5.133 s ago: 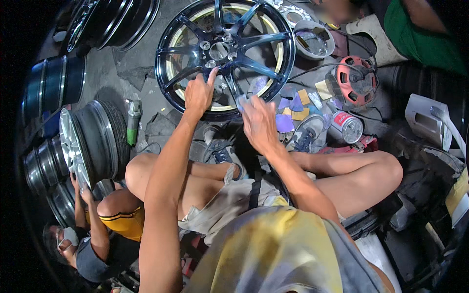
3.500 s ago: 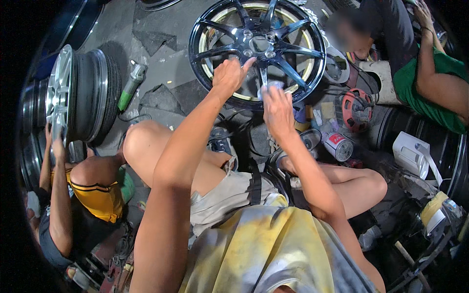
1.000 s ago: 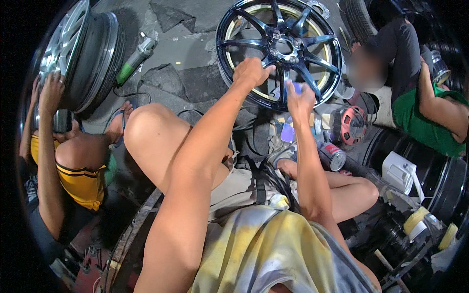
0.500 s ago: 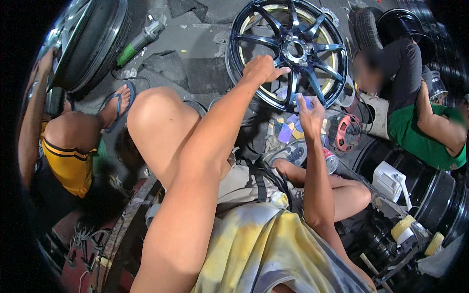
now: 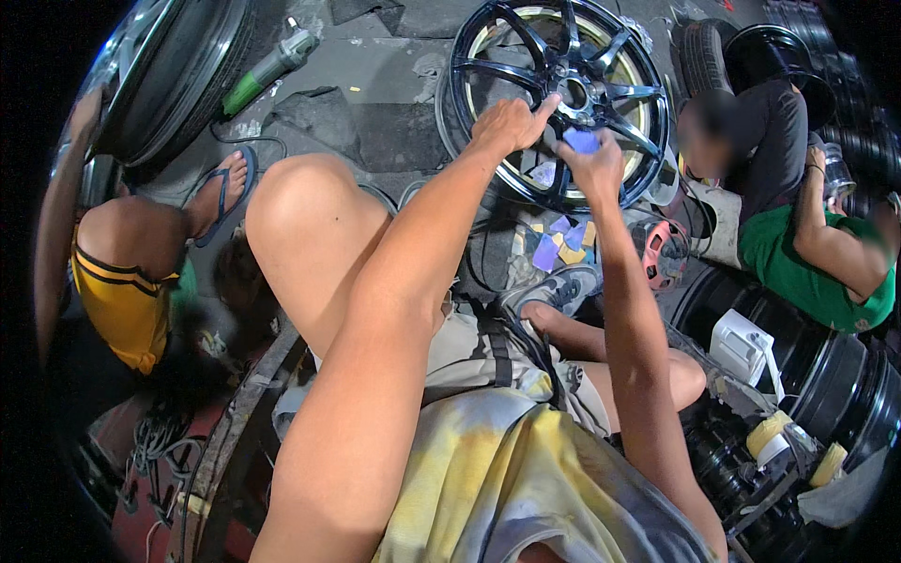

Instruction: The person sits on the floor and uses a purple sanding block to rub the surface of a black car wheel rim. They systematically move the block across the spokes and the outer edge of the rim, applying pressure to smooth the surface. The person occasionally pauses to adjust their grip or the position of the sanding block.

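A dark, glossy multi-spoke wheel rim point(image 5: 572, 91) lies at the top of the view in front of me. My left hand point(image 5: 510, 126) is closed around one of its left-hand spokes, thumb stretched toward the hub. Between the fingers and thumb of my right hand point(image 5: 598, 172) is a blue-purple piece of sandpaper point(image 5: 582, 141), held against the lower spokes close to the hub. Below the rim, by my shoe, lie several loose purple and tan sandpaper pieces point(image 5: 546, 251). The undersides of my left fingers are hidden.
At the left stand a large wheel point(image 5: 178, 89) and a green-and-grey angle grinder point(image 5: 272, 68), near a person in yellow shorts point(image 5: 122, 310). To the right, a person in a green shirt point(image 5: 798, 253) sits by stacked dark rims point(image 5: 826, 366). A red-and-black device point(image 5: 660, 253) lies near my right forearm.
My right hand has moved up with the sandpaper, from the rim's lower edge to the spokes near the hub. My left hand stays on the rim, its thumb now pointing more upward.
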Motion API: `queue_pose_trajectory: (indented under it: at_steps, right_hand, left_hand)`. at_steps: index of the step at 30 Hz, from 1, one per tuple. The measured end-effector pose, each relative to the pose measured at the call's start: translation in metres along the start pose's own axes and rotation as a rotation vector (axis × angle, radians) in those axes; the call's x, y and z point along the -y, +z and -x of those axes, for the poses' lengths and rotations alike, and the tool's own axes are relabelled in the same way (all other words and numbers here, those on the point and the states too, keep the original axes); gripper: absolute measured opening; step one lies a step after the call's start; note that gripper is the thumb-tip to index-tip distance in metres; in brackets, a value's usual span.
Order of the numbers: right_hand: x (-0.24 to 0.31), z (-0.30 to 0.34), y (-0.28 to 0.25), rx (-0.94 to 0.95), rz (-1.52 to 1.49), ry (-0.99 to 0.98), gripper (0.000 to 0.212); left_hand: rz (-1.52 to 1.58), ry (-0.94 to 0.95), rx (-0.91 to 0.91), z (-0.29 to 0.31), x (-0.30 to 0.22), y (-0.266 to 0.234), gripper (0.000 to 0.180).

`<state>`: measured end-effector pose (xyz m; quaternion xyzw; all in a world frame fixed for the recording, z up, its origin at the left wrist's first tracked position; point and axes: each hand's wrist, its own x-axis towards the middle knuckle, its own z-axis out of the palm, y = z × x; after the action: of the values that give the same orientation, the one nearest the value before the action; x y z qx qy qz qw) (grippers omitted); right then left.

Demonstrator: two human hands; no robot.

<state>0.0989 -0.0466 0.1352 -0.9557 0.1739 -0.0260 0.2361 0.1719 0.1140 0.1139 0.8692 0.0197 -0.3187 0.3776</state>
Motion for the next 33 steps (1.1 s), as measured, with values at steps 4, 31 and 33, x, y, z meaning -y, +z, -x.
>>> queue_pose_trajectory:
  at_steps: [4, 31, 33]
  right_hand:
    - [0.01, -0.022, 0.001, 0.002, 0.084, -0.015, 0.052]
    - [0.001, 0.088, -0.003, -0.082, -0.121, 0.003, 0.026]
    - [0.003, 0.081, -0.001, -0.114, -0.025, -0.079, 0.025]
  left_hand:
    - [0.015, 0.02, -0.023, 0.003, -0.003, 0.003, 0.096]
    - [0.048, 0.017, -0.033, 0.0, 0.004, 0.003, 0.085]
    - [0.039, 0.038, -0.028, 0.002, 0.003, 0.004, 0.085]
